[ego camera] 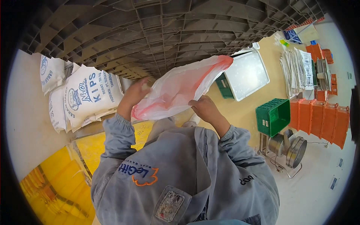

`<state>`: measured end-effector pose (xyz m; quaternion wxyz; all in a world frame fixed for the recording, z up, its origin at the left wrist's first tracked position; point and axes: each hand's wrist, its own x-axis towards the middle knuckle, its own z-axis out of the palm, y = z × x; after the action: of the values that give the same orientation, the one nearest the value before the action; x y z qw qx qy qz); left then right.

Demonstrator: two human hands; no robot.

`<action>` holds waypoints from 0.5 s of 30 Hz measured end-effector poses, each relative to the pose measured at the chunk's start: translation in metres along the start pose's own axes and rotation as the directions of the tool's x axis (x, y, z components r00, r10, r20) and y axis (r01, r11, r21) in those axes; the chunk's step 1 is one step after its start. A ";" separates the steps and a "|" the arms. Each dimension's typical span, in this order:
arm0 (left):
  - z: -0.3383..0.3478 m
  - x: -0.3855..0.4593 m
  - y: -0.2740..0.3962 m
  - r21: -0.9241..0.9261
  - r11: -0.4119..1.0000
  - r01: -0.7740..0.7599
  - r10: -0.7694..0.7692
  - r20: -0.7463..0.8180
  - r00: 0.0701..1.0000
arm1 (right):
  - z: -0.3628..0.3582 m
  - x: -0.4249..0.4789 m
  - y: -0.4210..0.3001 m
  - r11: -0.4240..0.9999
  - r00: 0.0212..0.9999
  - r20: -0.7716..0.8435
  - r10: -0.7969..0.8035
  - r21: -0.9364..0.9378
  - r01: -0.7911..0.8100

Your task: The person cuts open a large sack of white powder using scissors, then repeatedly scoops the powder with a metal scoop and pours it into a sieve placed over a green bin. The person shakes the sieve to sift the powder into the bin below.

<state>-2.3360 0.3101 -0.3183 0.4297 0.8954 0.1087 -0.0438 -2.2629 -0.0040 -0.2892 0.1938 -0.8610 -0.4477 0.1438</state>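
Note:
A translucent white plastic bag (pixel 174 87) with red edges spreads out in front of my chest. My right hand (pixel 206 108) pinches its near edge between thumb and fingers. On the other side, my left hand (pixel 137 92) is at the bag's left end with its fingers apart; whether it touches the plastic cannot be made out. Just beyond the bag rises a large dark grey plastic lattice (pixel 180 33), which looks like stacked crates or pallets and fills the top of the view.
White printed sacks (pixel 87 95) are piled at the left, near yellow panels (pixel 59 168). To the right are a green crate with a white lid (pixel 247 74), an open green crate (pixel 272 116), stacked orange crates (pixel 317 118), folded sacks (pixel 296 70) and a metal machine (pixel 287 149).

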 end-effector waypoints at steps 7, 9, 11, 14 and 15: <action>0.030 0.000 -0.035 0.369 0.924 0.100 -0.195 0.232 0.953 | -0.001 0.002 -0.015 0.985 0.993 -0.086 0.084 0.155 -0.070; 0.024 0.005 -0.033 0.387 0.912 0.137 -0.192 0.106 0.976 | -0.005 -0.003 -0.016 0.954 0.982 -0.109 0.152 0.275 -0.118; 0.013 0.013 -0.021 0.391 0.903 0.176 -0.195 0.008 0.981 | -0.008 -0.013 -0.011 0.913 0.970 -0.074 0.231 0.361 -0.190; 0.004 0.025 0.020 0.385 0.920 -0.075 0.137 -0.135 0.981 | 0.009 -0.049 0.013 0.731 0.878 -0.115 0.465 0.610 -0.307; 0.003 0.028 0.040 0.379 0.918 -0.119 0.170 -0.104 0.980 | 0.022 -0.069 0.027 0.707 0.828 -0.064 0.557 0.559 -0.433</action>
<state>-2.2994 0.2874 -0.2944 0.2463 0.9669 0.0609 0.0289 -2.2910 -0.0711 -0.3157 0.4236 -0.8742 -0.1170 0.2067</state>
